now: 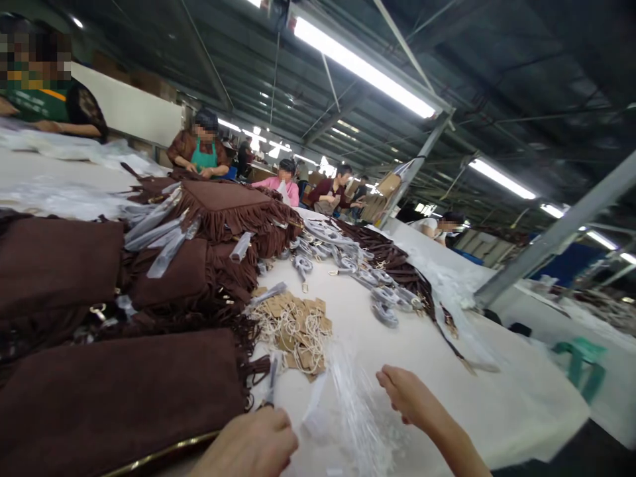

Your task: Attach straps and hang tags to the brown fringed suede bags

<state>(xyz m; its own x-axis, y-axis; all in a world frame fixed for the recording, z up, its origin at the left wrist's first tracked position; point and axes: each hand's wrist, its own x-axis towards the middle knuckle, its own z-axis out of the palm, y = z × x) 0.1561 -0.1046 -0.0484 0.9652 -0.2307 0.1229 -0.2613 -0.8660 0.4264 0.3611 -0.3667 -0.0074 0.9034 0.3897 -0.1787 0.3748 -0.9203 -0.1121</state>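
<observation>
Left hand (248, 444), beside the fringed brown bag (124, 391), adjoins a plastic-wrapped strip (272, 381); its grip cannot be determined. Right hand (410, 401), partly curled over the bench (432, 348), likewise. Apparent step: reaching. Stringed cardboard tags (293, 324) lie tangled beyond; lifting one would call for separating strings.

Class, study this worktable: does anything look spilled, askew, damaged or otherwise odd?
Nothing looks clearly damaged or spilled. The least tidy spot is the heap of cardboard tags, their white strings tangled together, beside loose clear plastic strips; both may simply be supplies laid out loosely.
</observation>
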